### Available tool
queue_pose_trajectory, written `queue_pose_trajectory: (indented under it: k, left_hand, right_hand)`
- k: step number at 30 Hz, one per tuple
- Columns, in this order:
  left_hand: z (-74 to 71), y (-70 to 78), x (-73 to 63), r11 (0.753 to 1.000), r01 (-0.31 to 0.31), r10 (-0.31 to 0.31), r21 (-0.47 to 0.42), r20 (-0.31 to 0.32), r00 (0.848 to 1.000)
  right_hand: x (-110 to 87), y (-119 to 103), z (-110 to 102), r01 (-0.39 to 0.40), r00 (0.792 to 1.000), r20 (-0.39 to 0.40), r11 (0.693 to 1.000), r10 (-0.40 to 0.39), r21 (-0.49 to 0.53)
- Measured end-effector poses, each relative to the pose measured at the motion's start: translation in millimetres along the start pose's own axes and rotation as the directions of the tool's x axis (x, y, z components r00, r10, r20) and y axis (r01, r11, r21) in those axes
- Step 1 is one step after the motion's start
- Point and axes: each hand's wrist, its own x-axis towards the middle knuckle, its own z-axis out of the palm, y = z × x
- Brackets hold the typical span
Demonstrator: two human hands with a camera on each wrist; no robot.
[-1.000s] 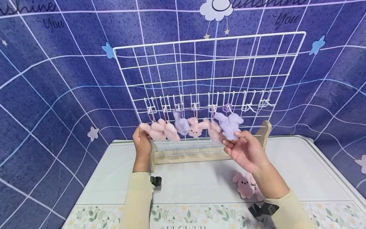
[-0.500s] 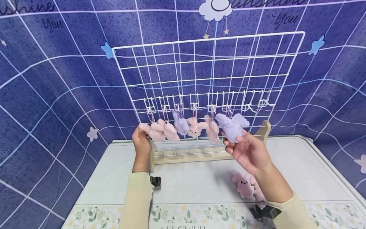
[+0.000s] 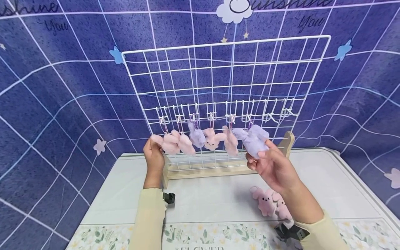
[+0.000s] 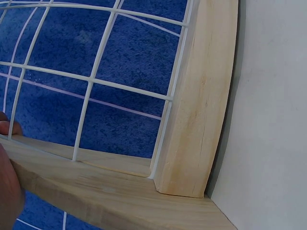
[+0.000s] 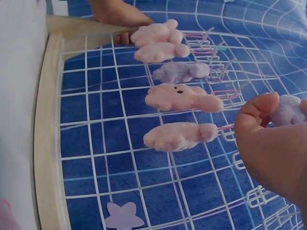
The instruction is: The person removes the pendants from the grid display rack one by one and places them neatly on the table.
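Observation:
My right hand (image 3: 276, 170) pinches the body of a lilac plush keychain (image 3: 255, 137), whose purple loop reaches up to a white hook (image 3: 247, 118) on the wire grid rack (image 3: 226, 42). In the right wrist view, the hand (image 5: 280, 155) hides most of this plush (image 5: 289, 111). My left hand (image 3: 154, 161) grips the rack's wooden stand at its left end; the left wrist view has the thumb side in front of the wooden post (image 4: 62, 184) and fingertips behind. Beside it hang several pink plush keychains (image 3: 186, 143) and another lilac one (image 3: 197, 137).
Two hooks at the right, one a white hook (image 3: 286, 111), carry no plush. Pink plush keychains (image 3: 266, 204) lie on the white table (image 3: 212, 198), under my right forearm. A purple patterned cloth (image 3: 62, 114) stands behind the rack.
My right hand has moved slightly down and right with the lilac plush, away from the pink one beside it. The loop now hangs straighter below the hook. My left hand stays put.

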Motion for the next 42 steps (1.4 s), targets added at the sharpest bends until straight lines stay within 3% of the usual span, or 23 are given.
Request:
queue_pose_trajectory:
  k: [14,23,30,42]
  left_hand:
    - [0.9,1.7,1.6,1.000,0.003,-0.003,0.003,-0.007,1.000]
    - [1.7,2.6,1.2,1.000,-0.018,0.018,-0.007,0.015,1.000]
    - [0.2,0.1,0.9,1.000,-0.014,0.014,0.010,0.005,1.000]
    - [-0.1,1.0,0.7,1.000,-0.025,0.025,0.018,0.007,1.000]
  right_hand:
    - [-5.7,2,5,0.159,0.983,-0.067,0.971,-0.173,-0.178]
    - [-8.7,4,4,0.291,0.949,-0.050,0.927,-0.311,-0.236]
    - [-11.5,6,9,0.246,0.936,-0.150,0.897,-0.318,-0.367]
    - [-10.9,9,8,0.194,0.923,-0.158,0.780,-0.351,-0.595]
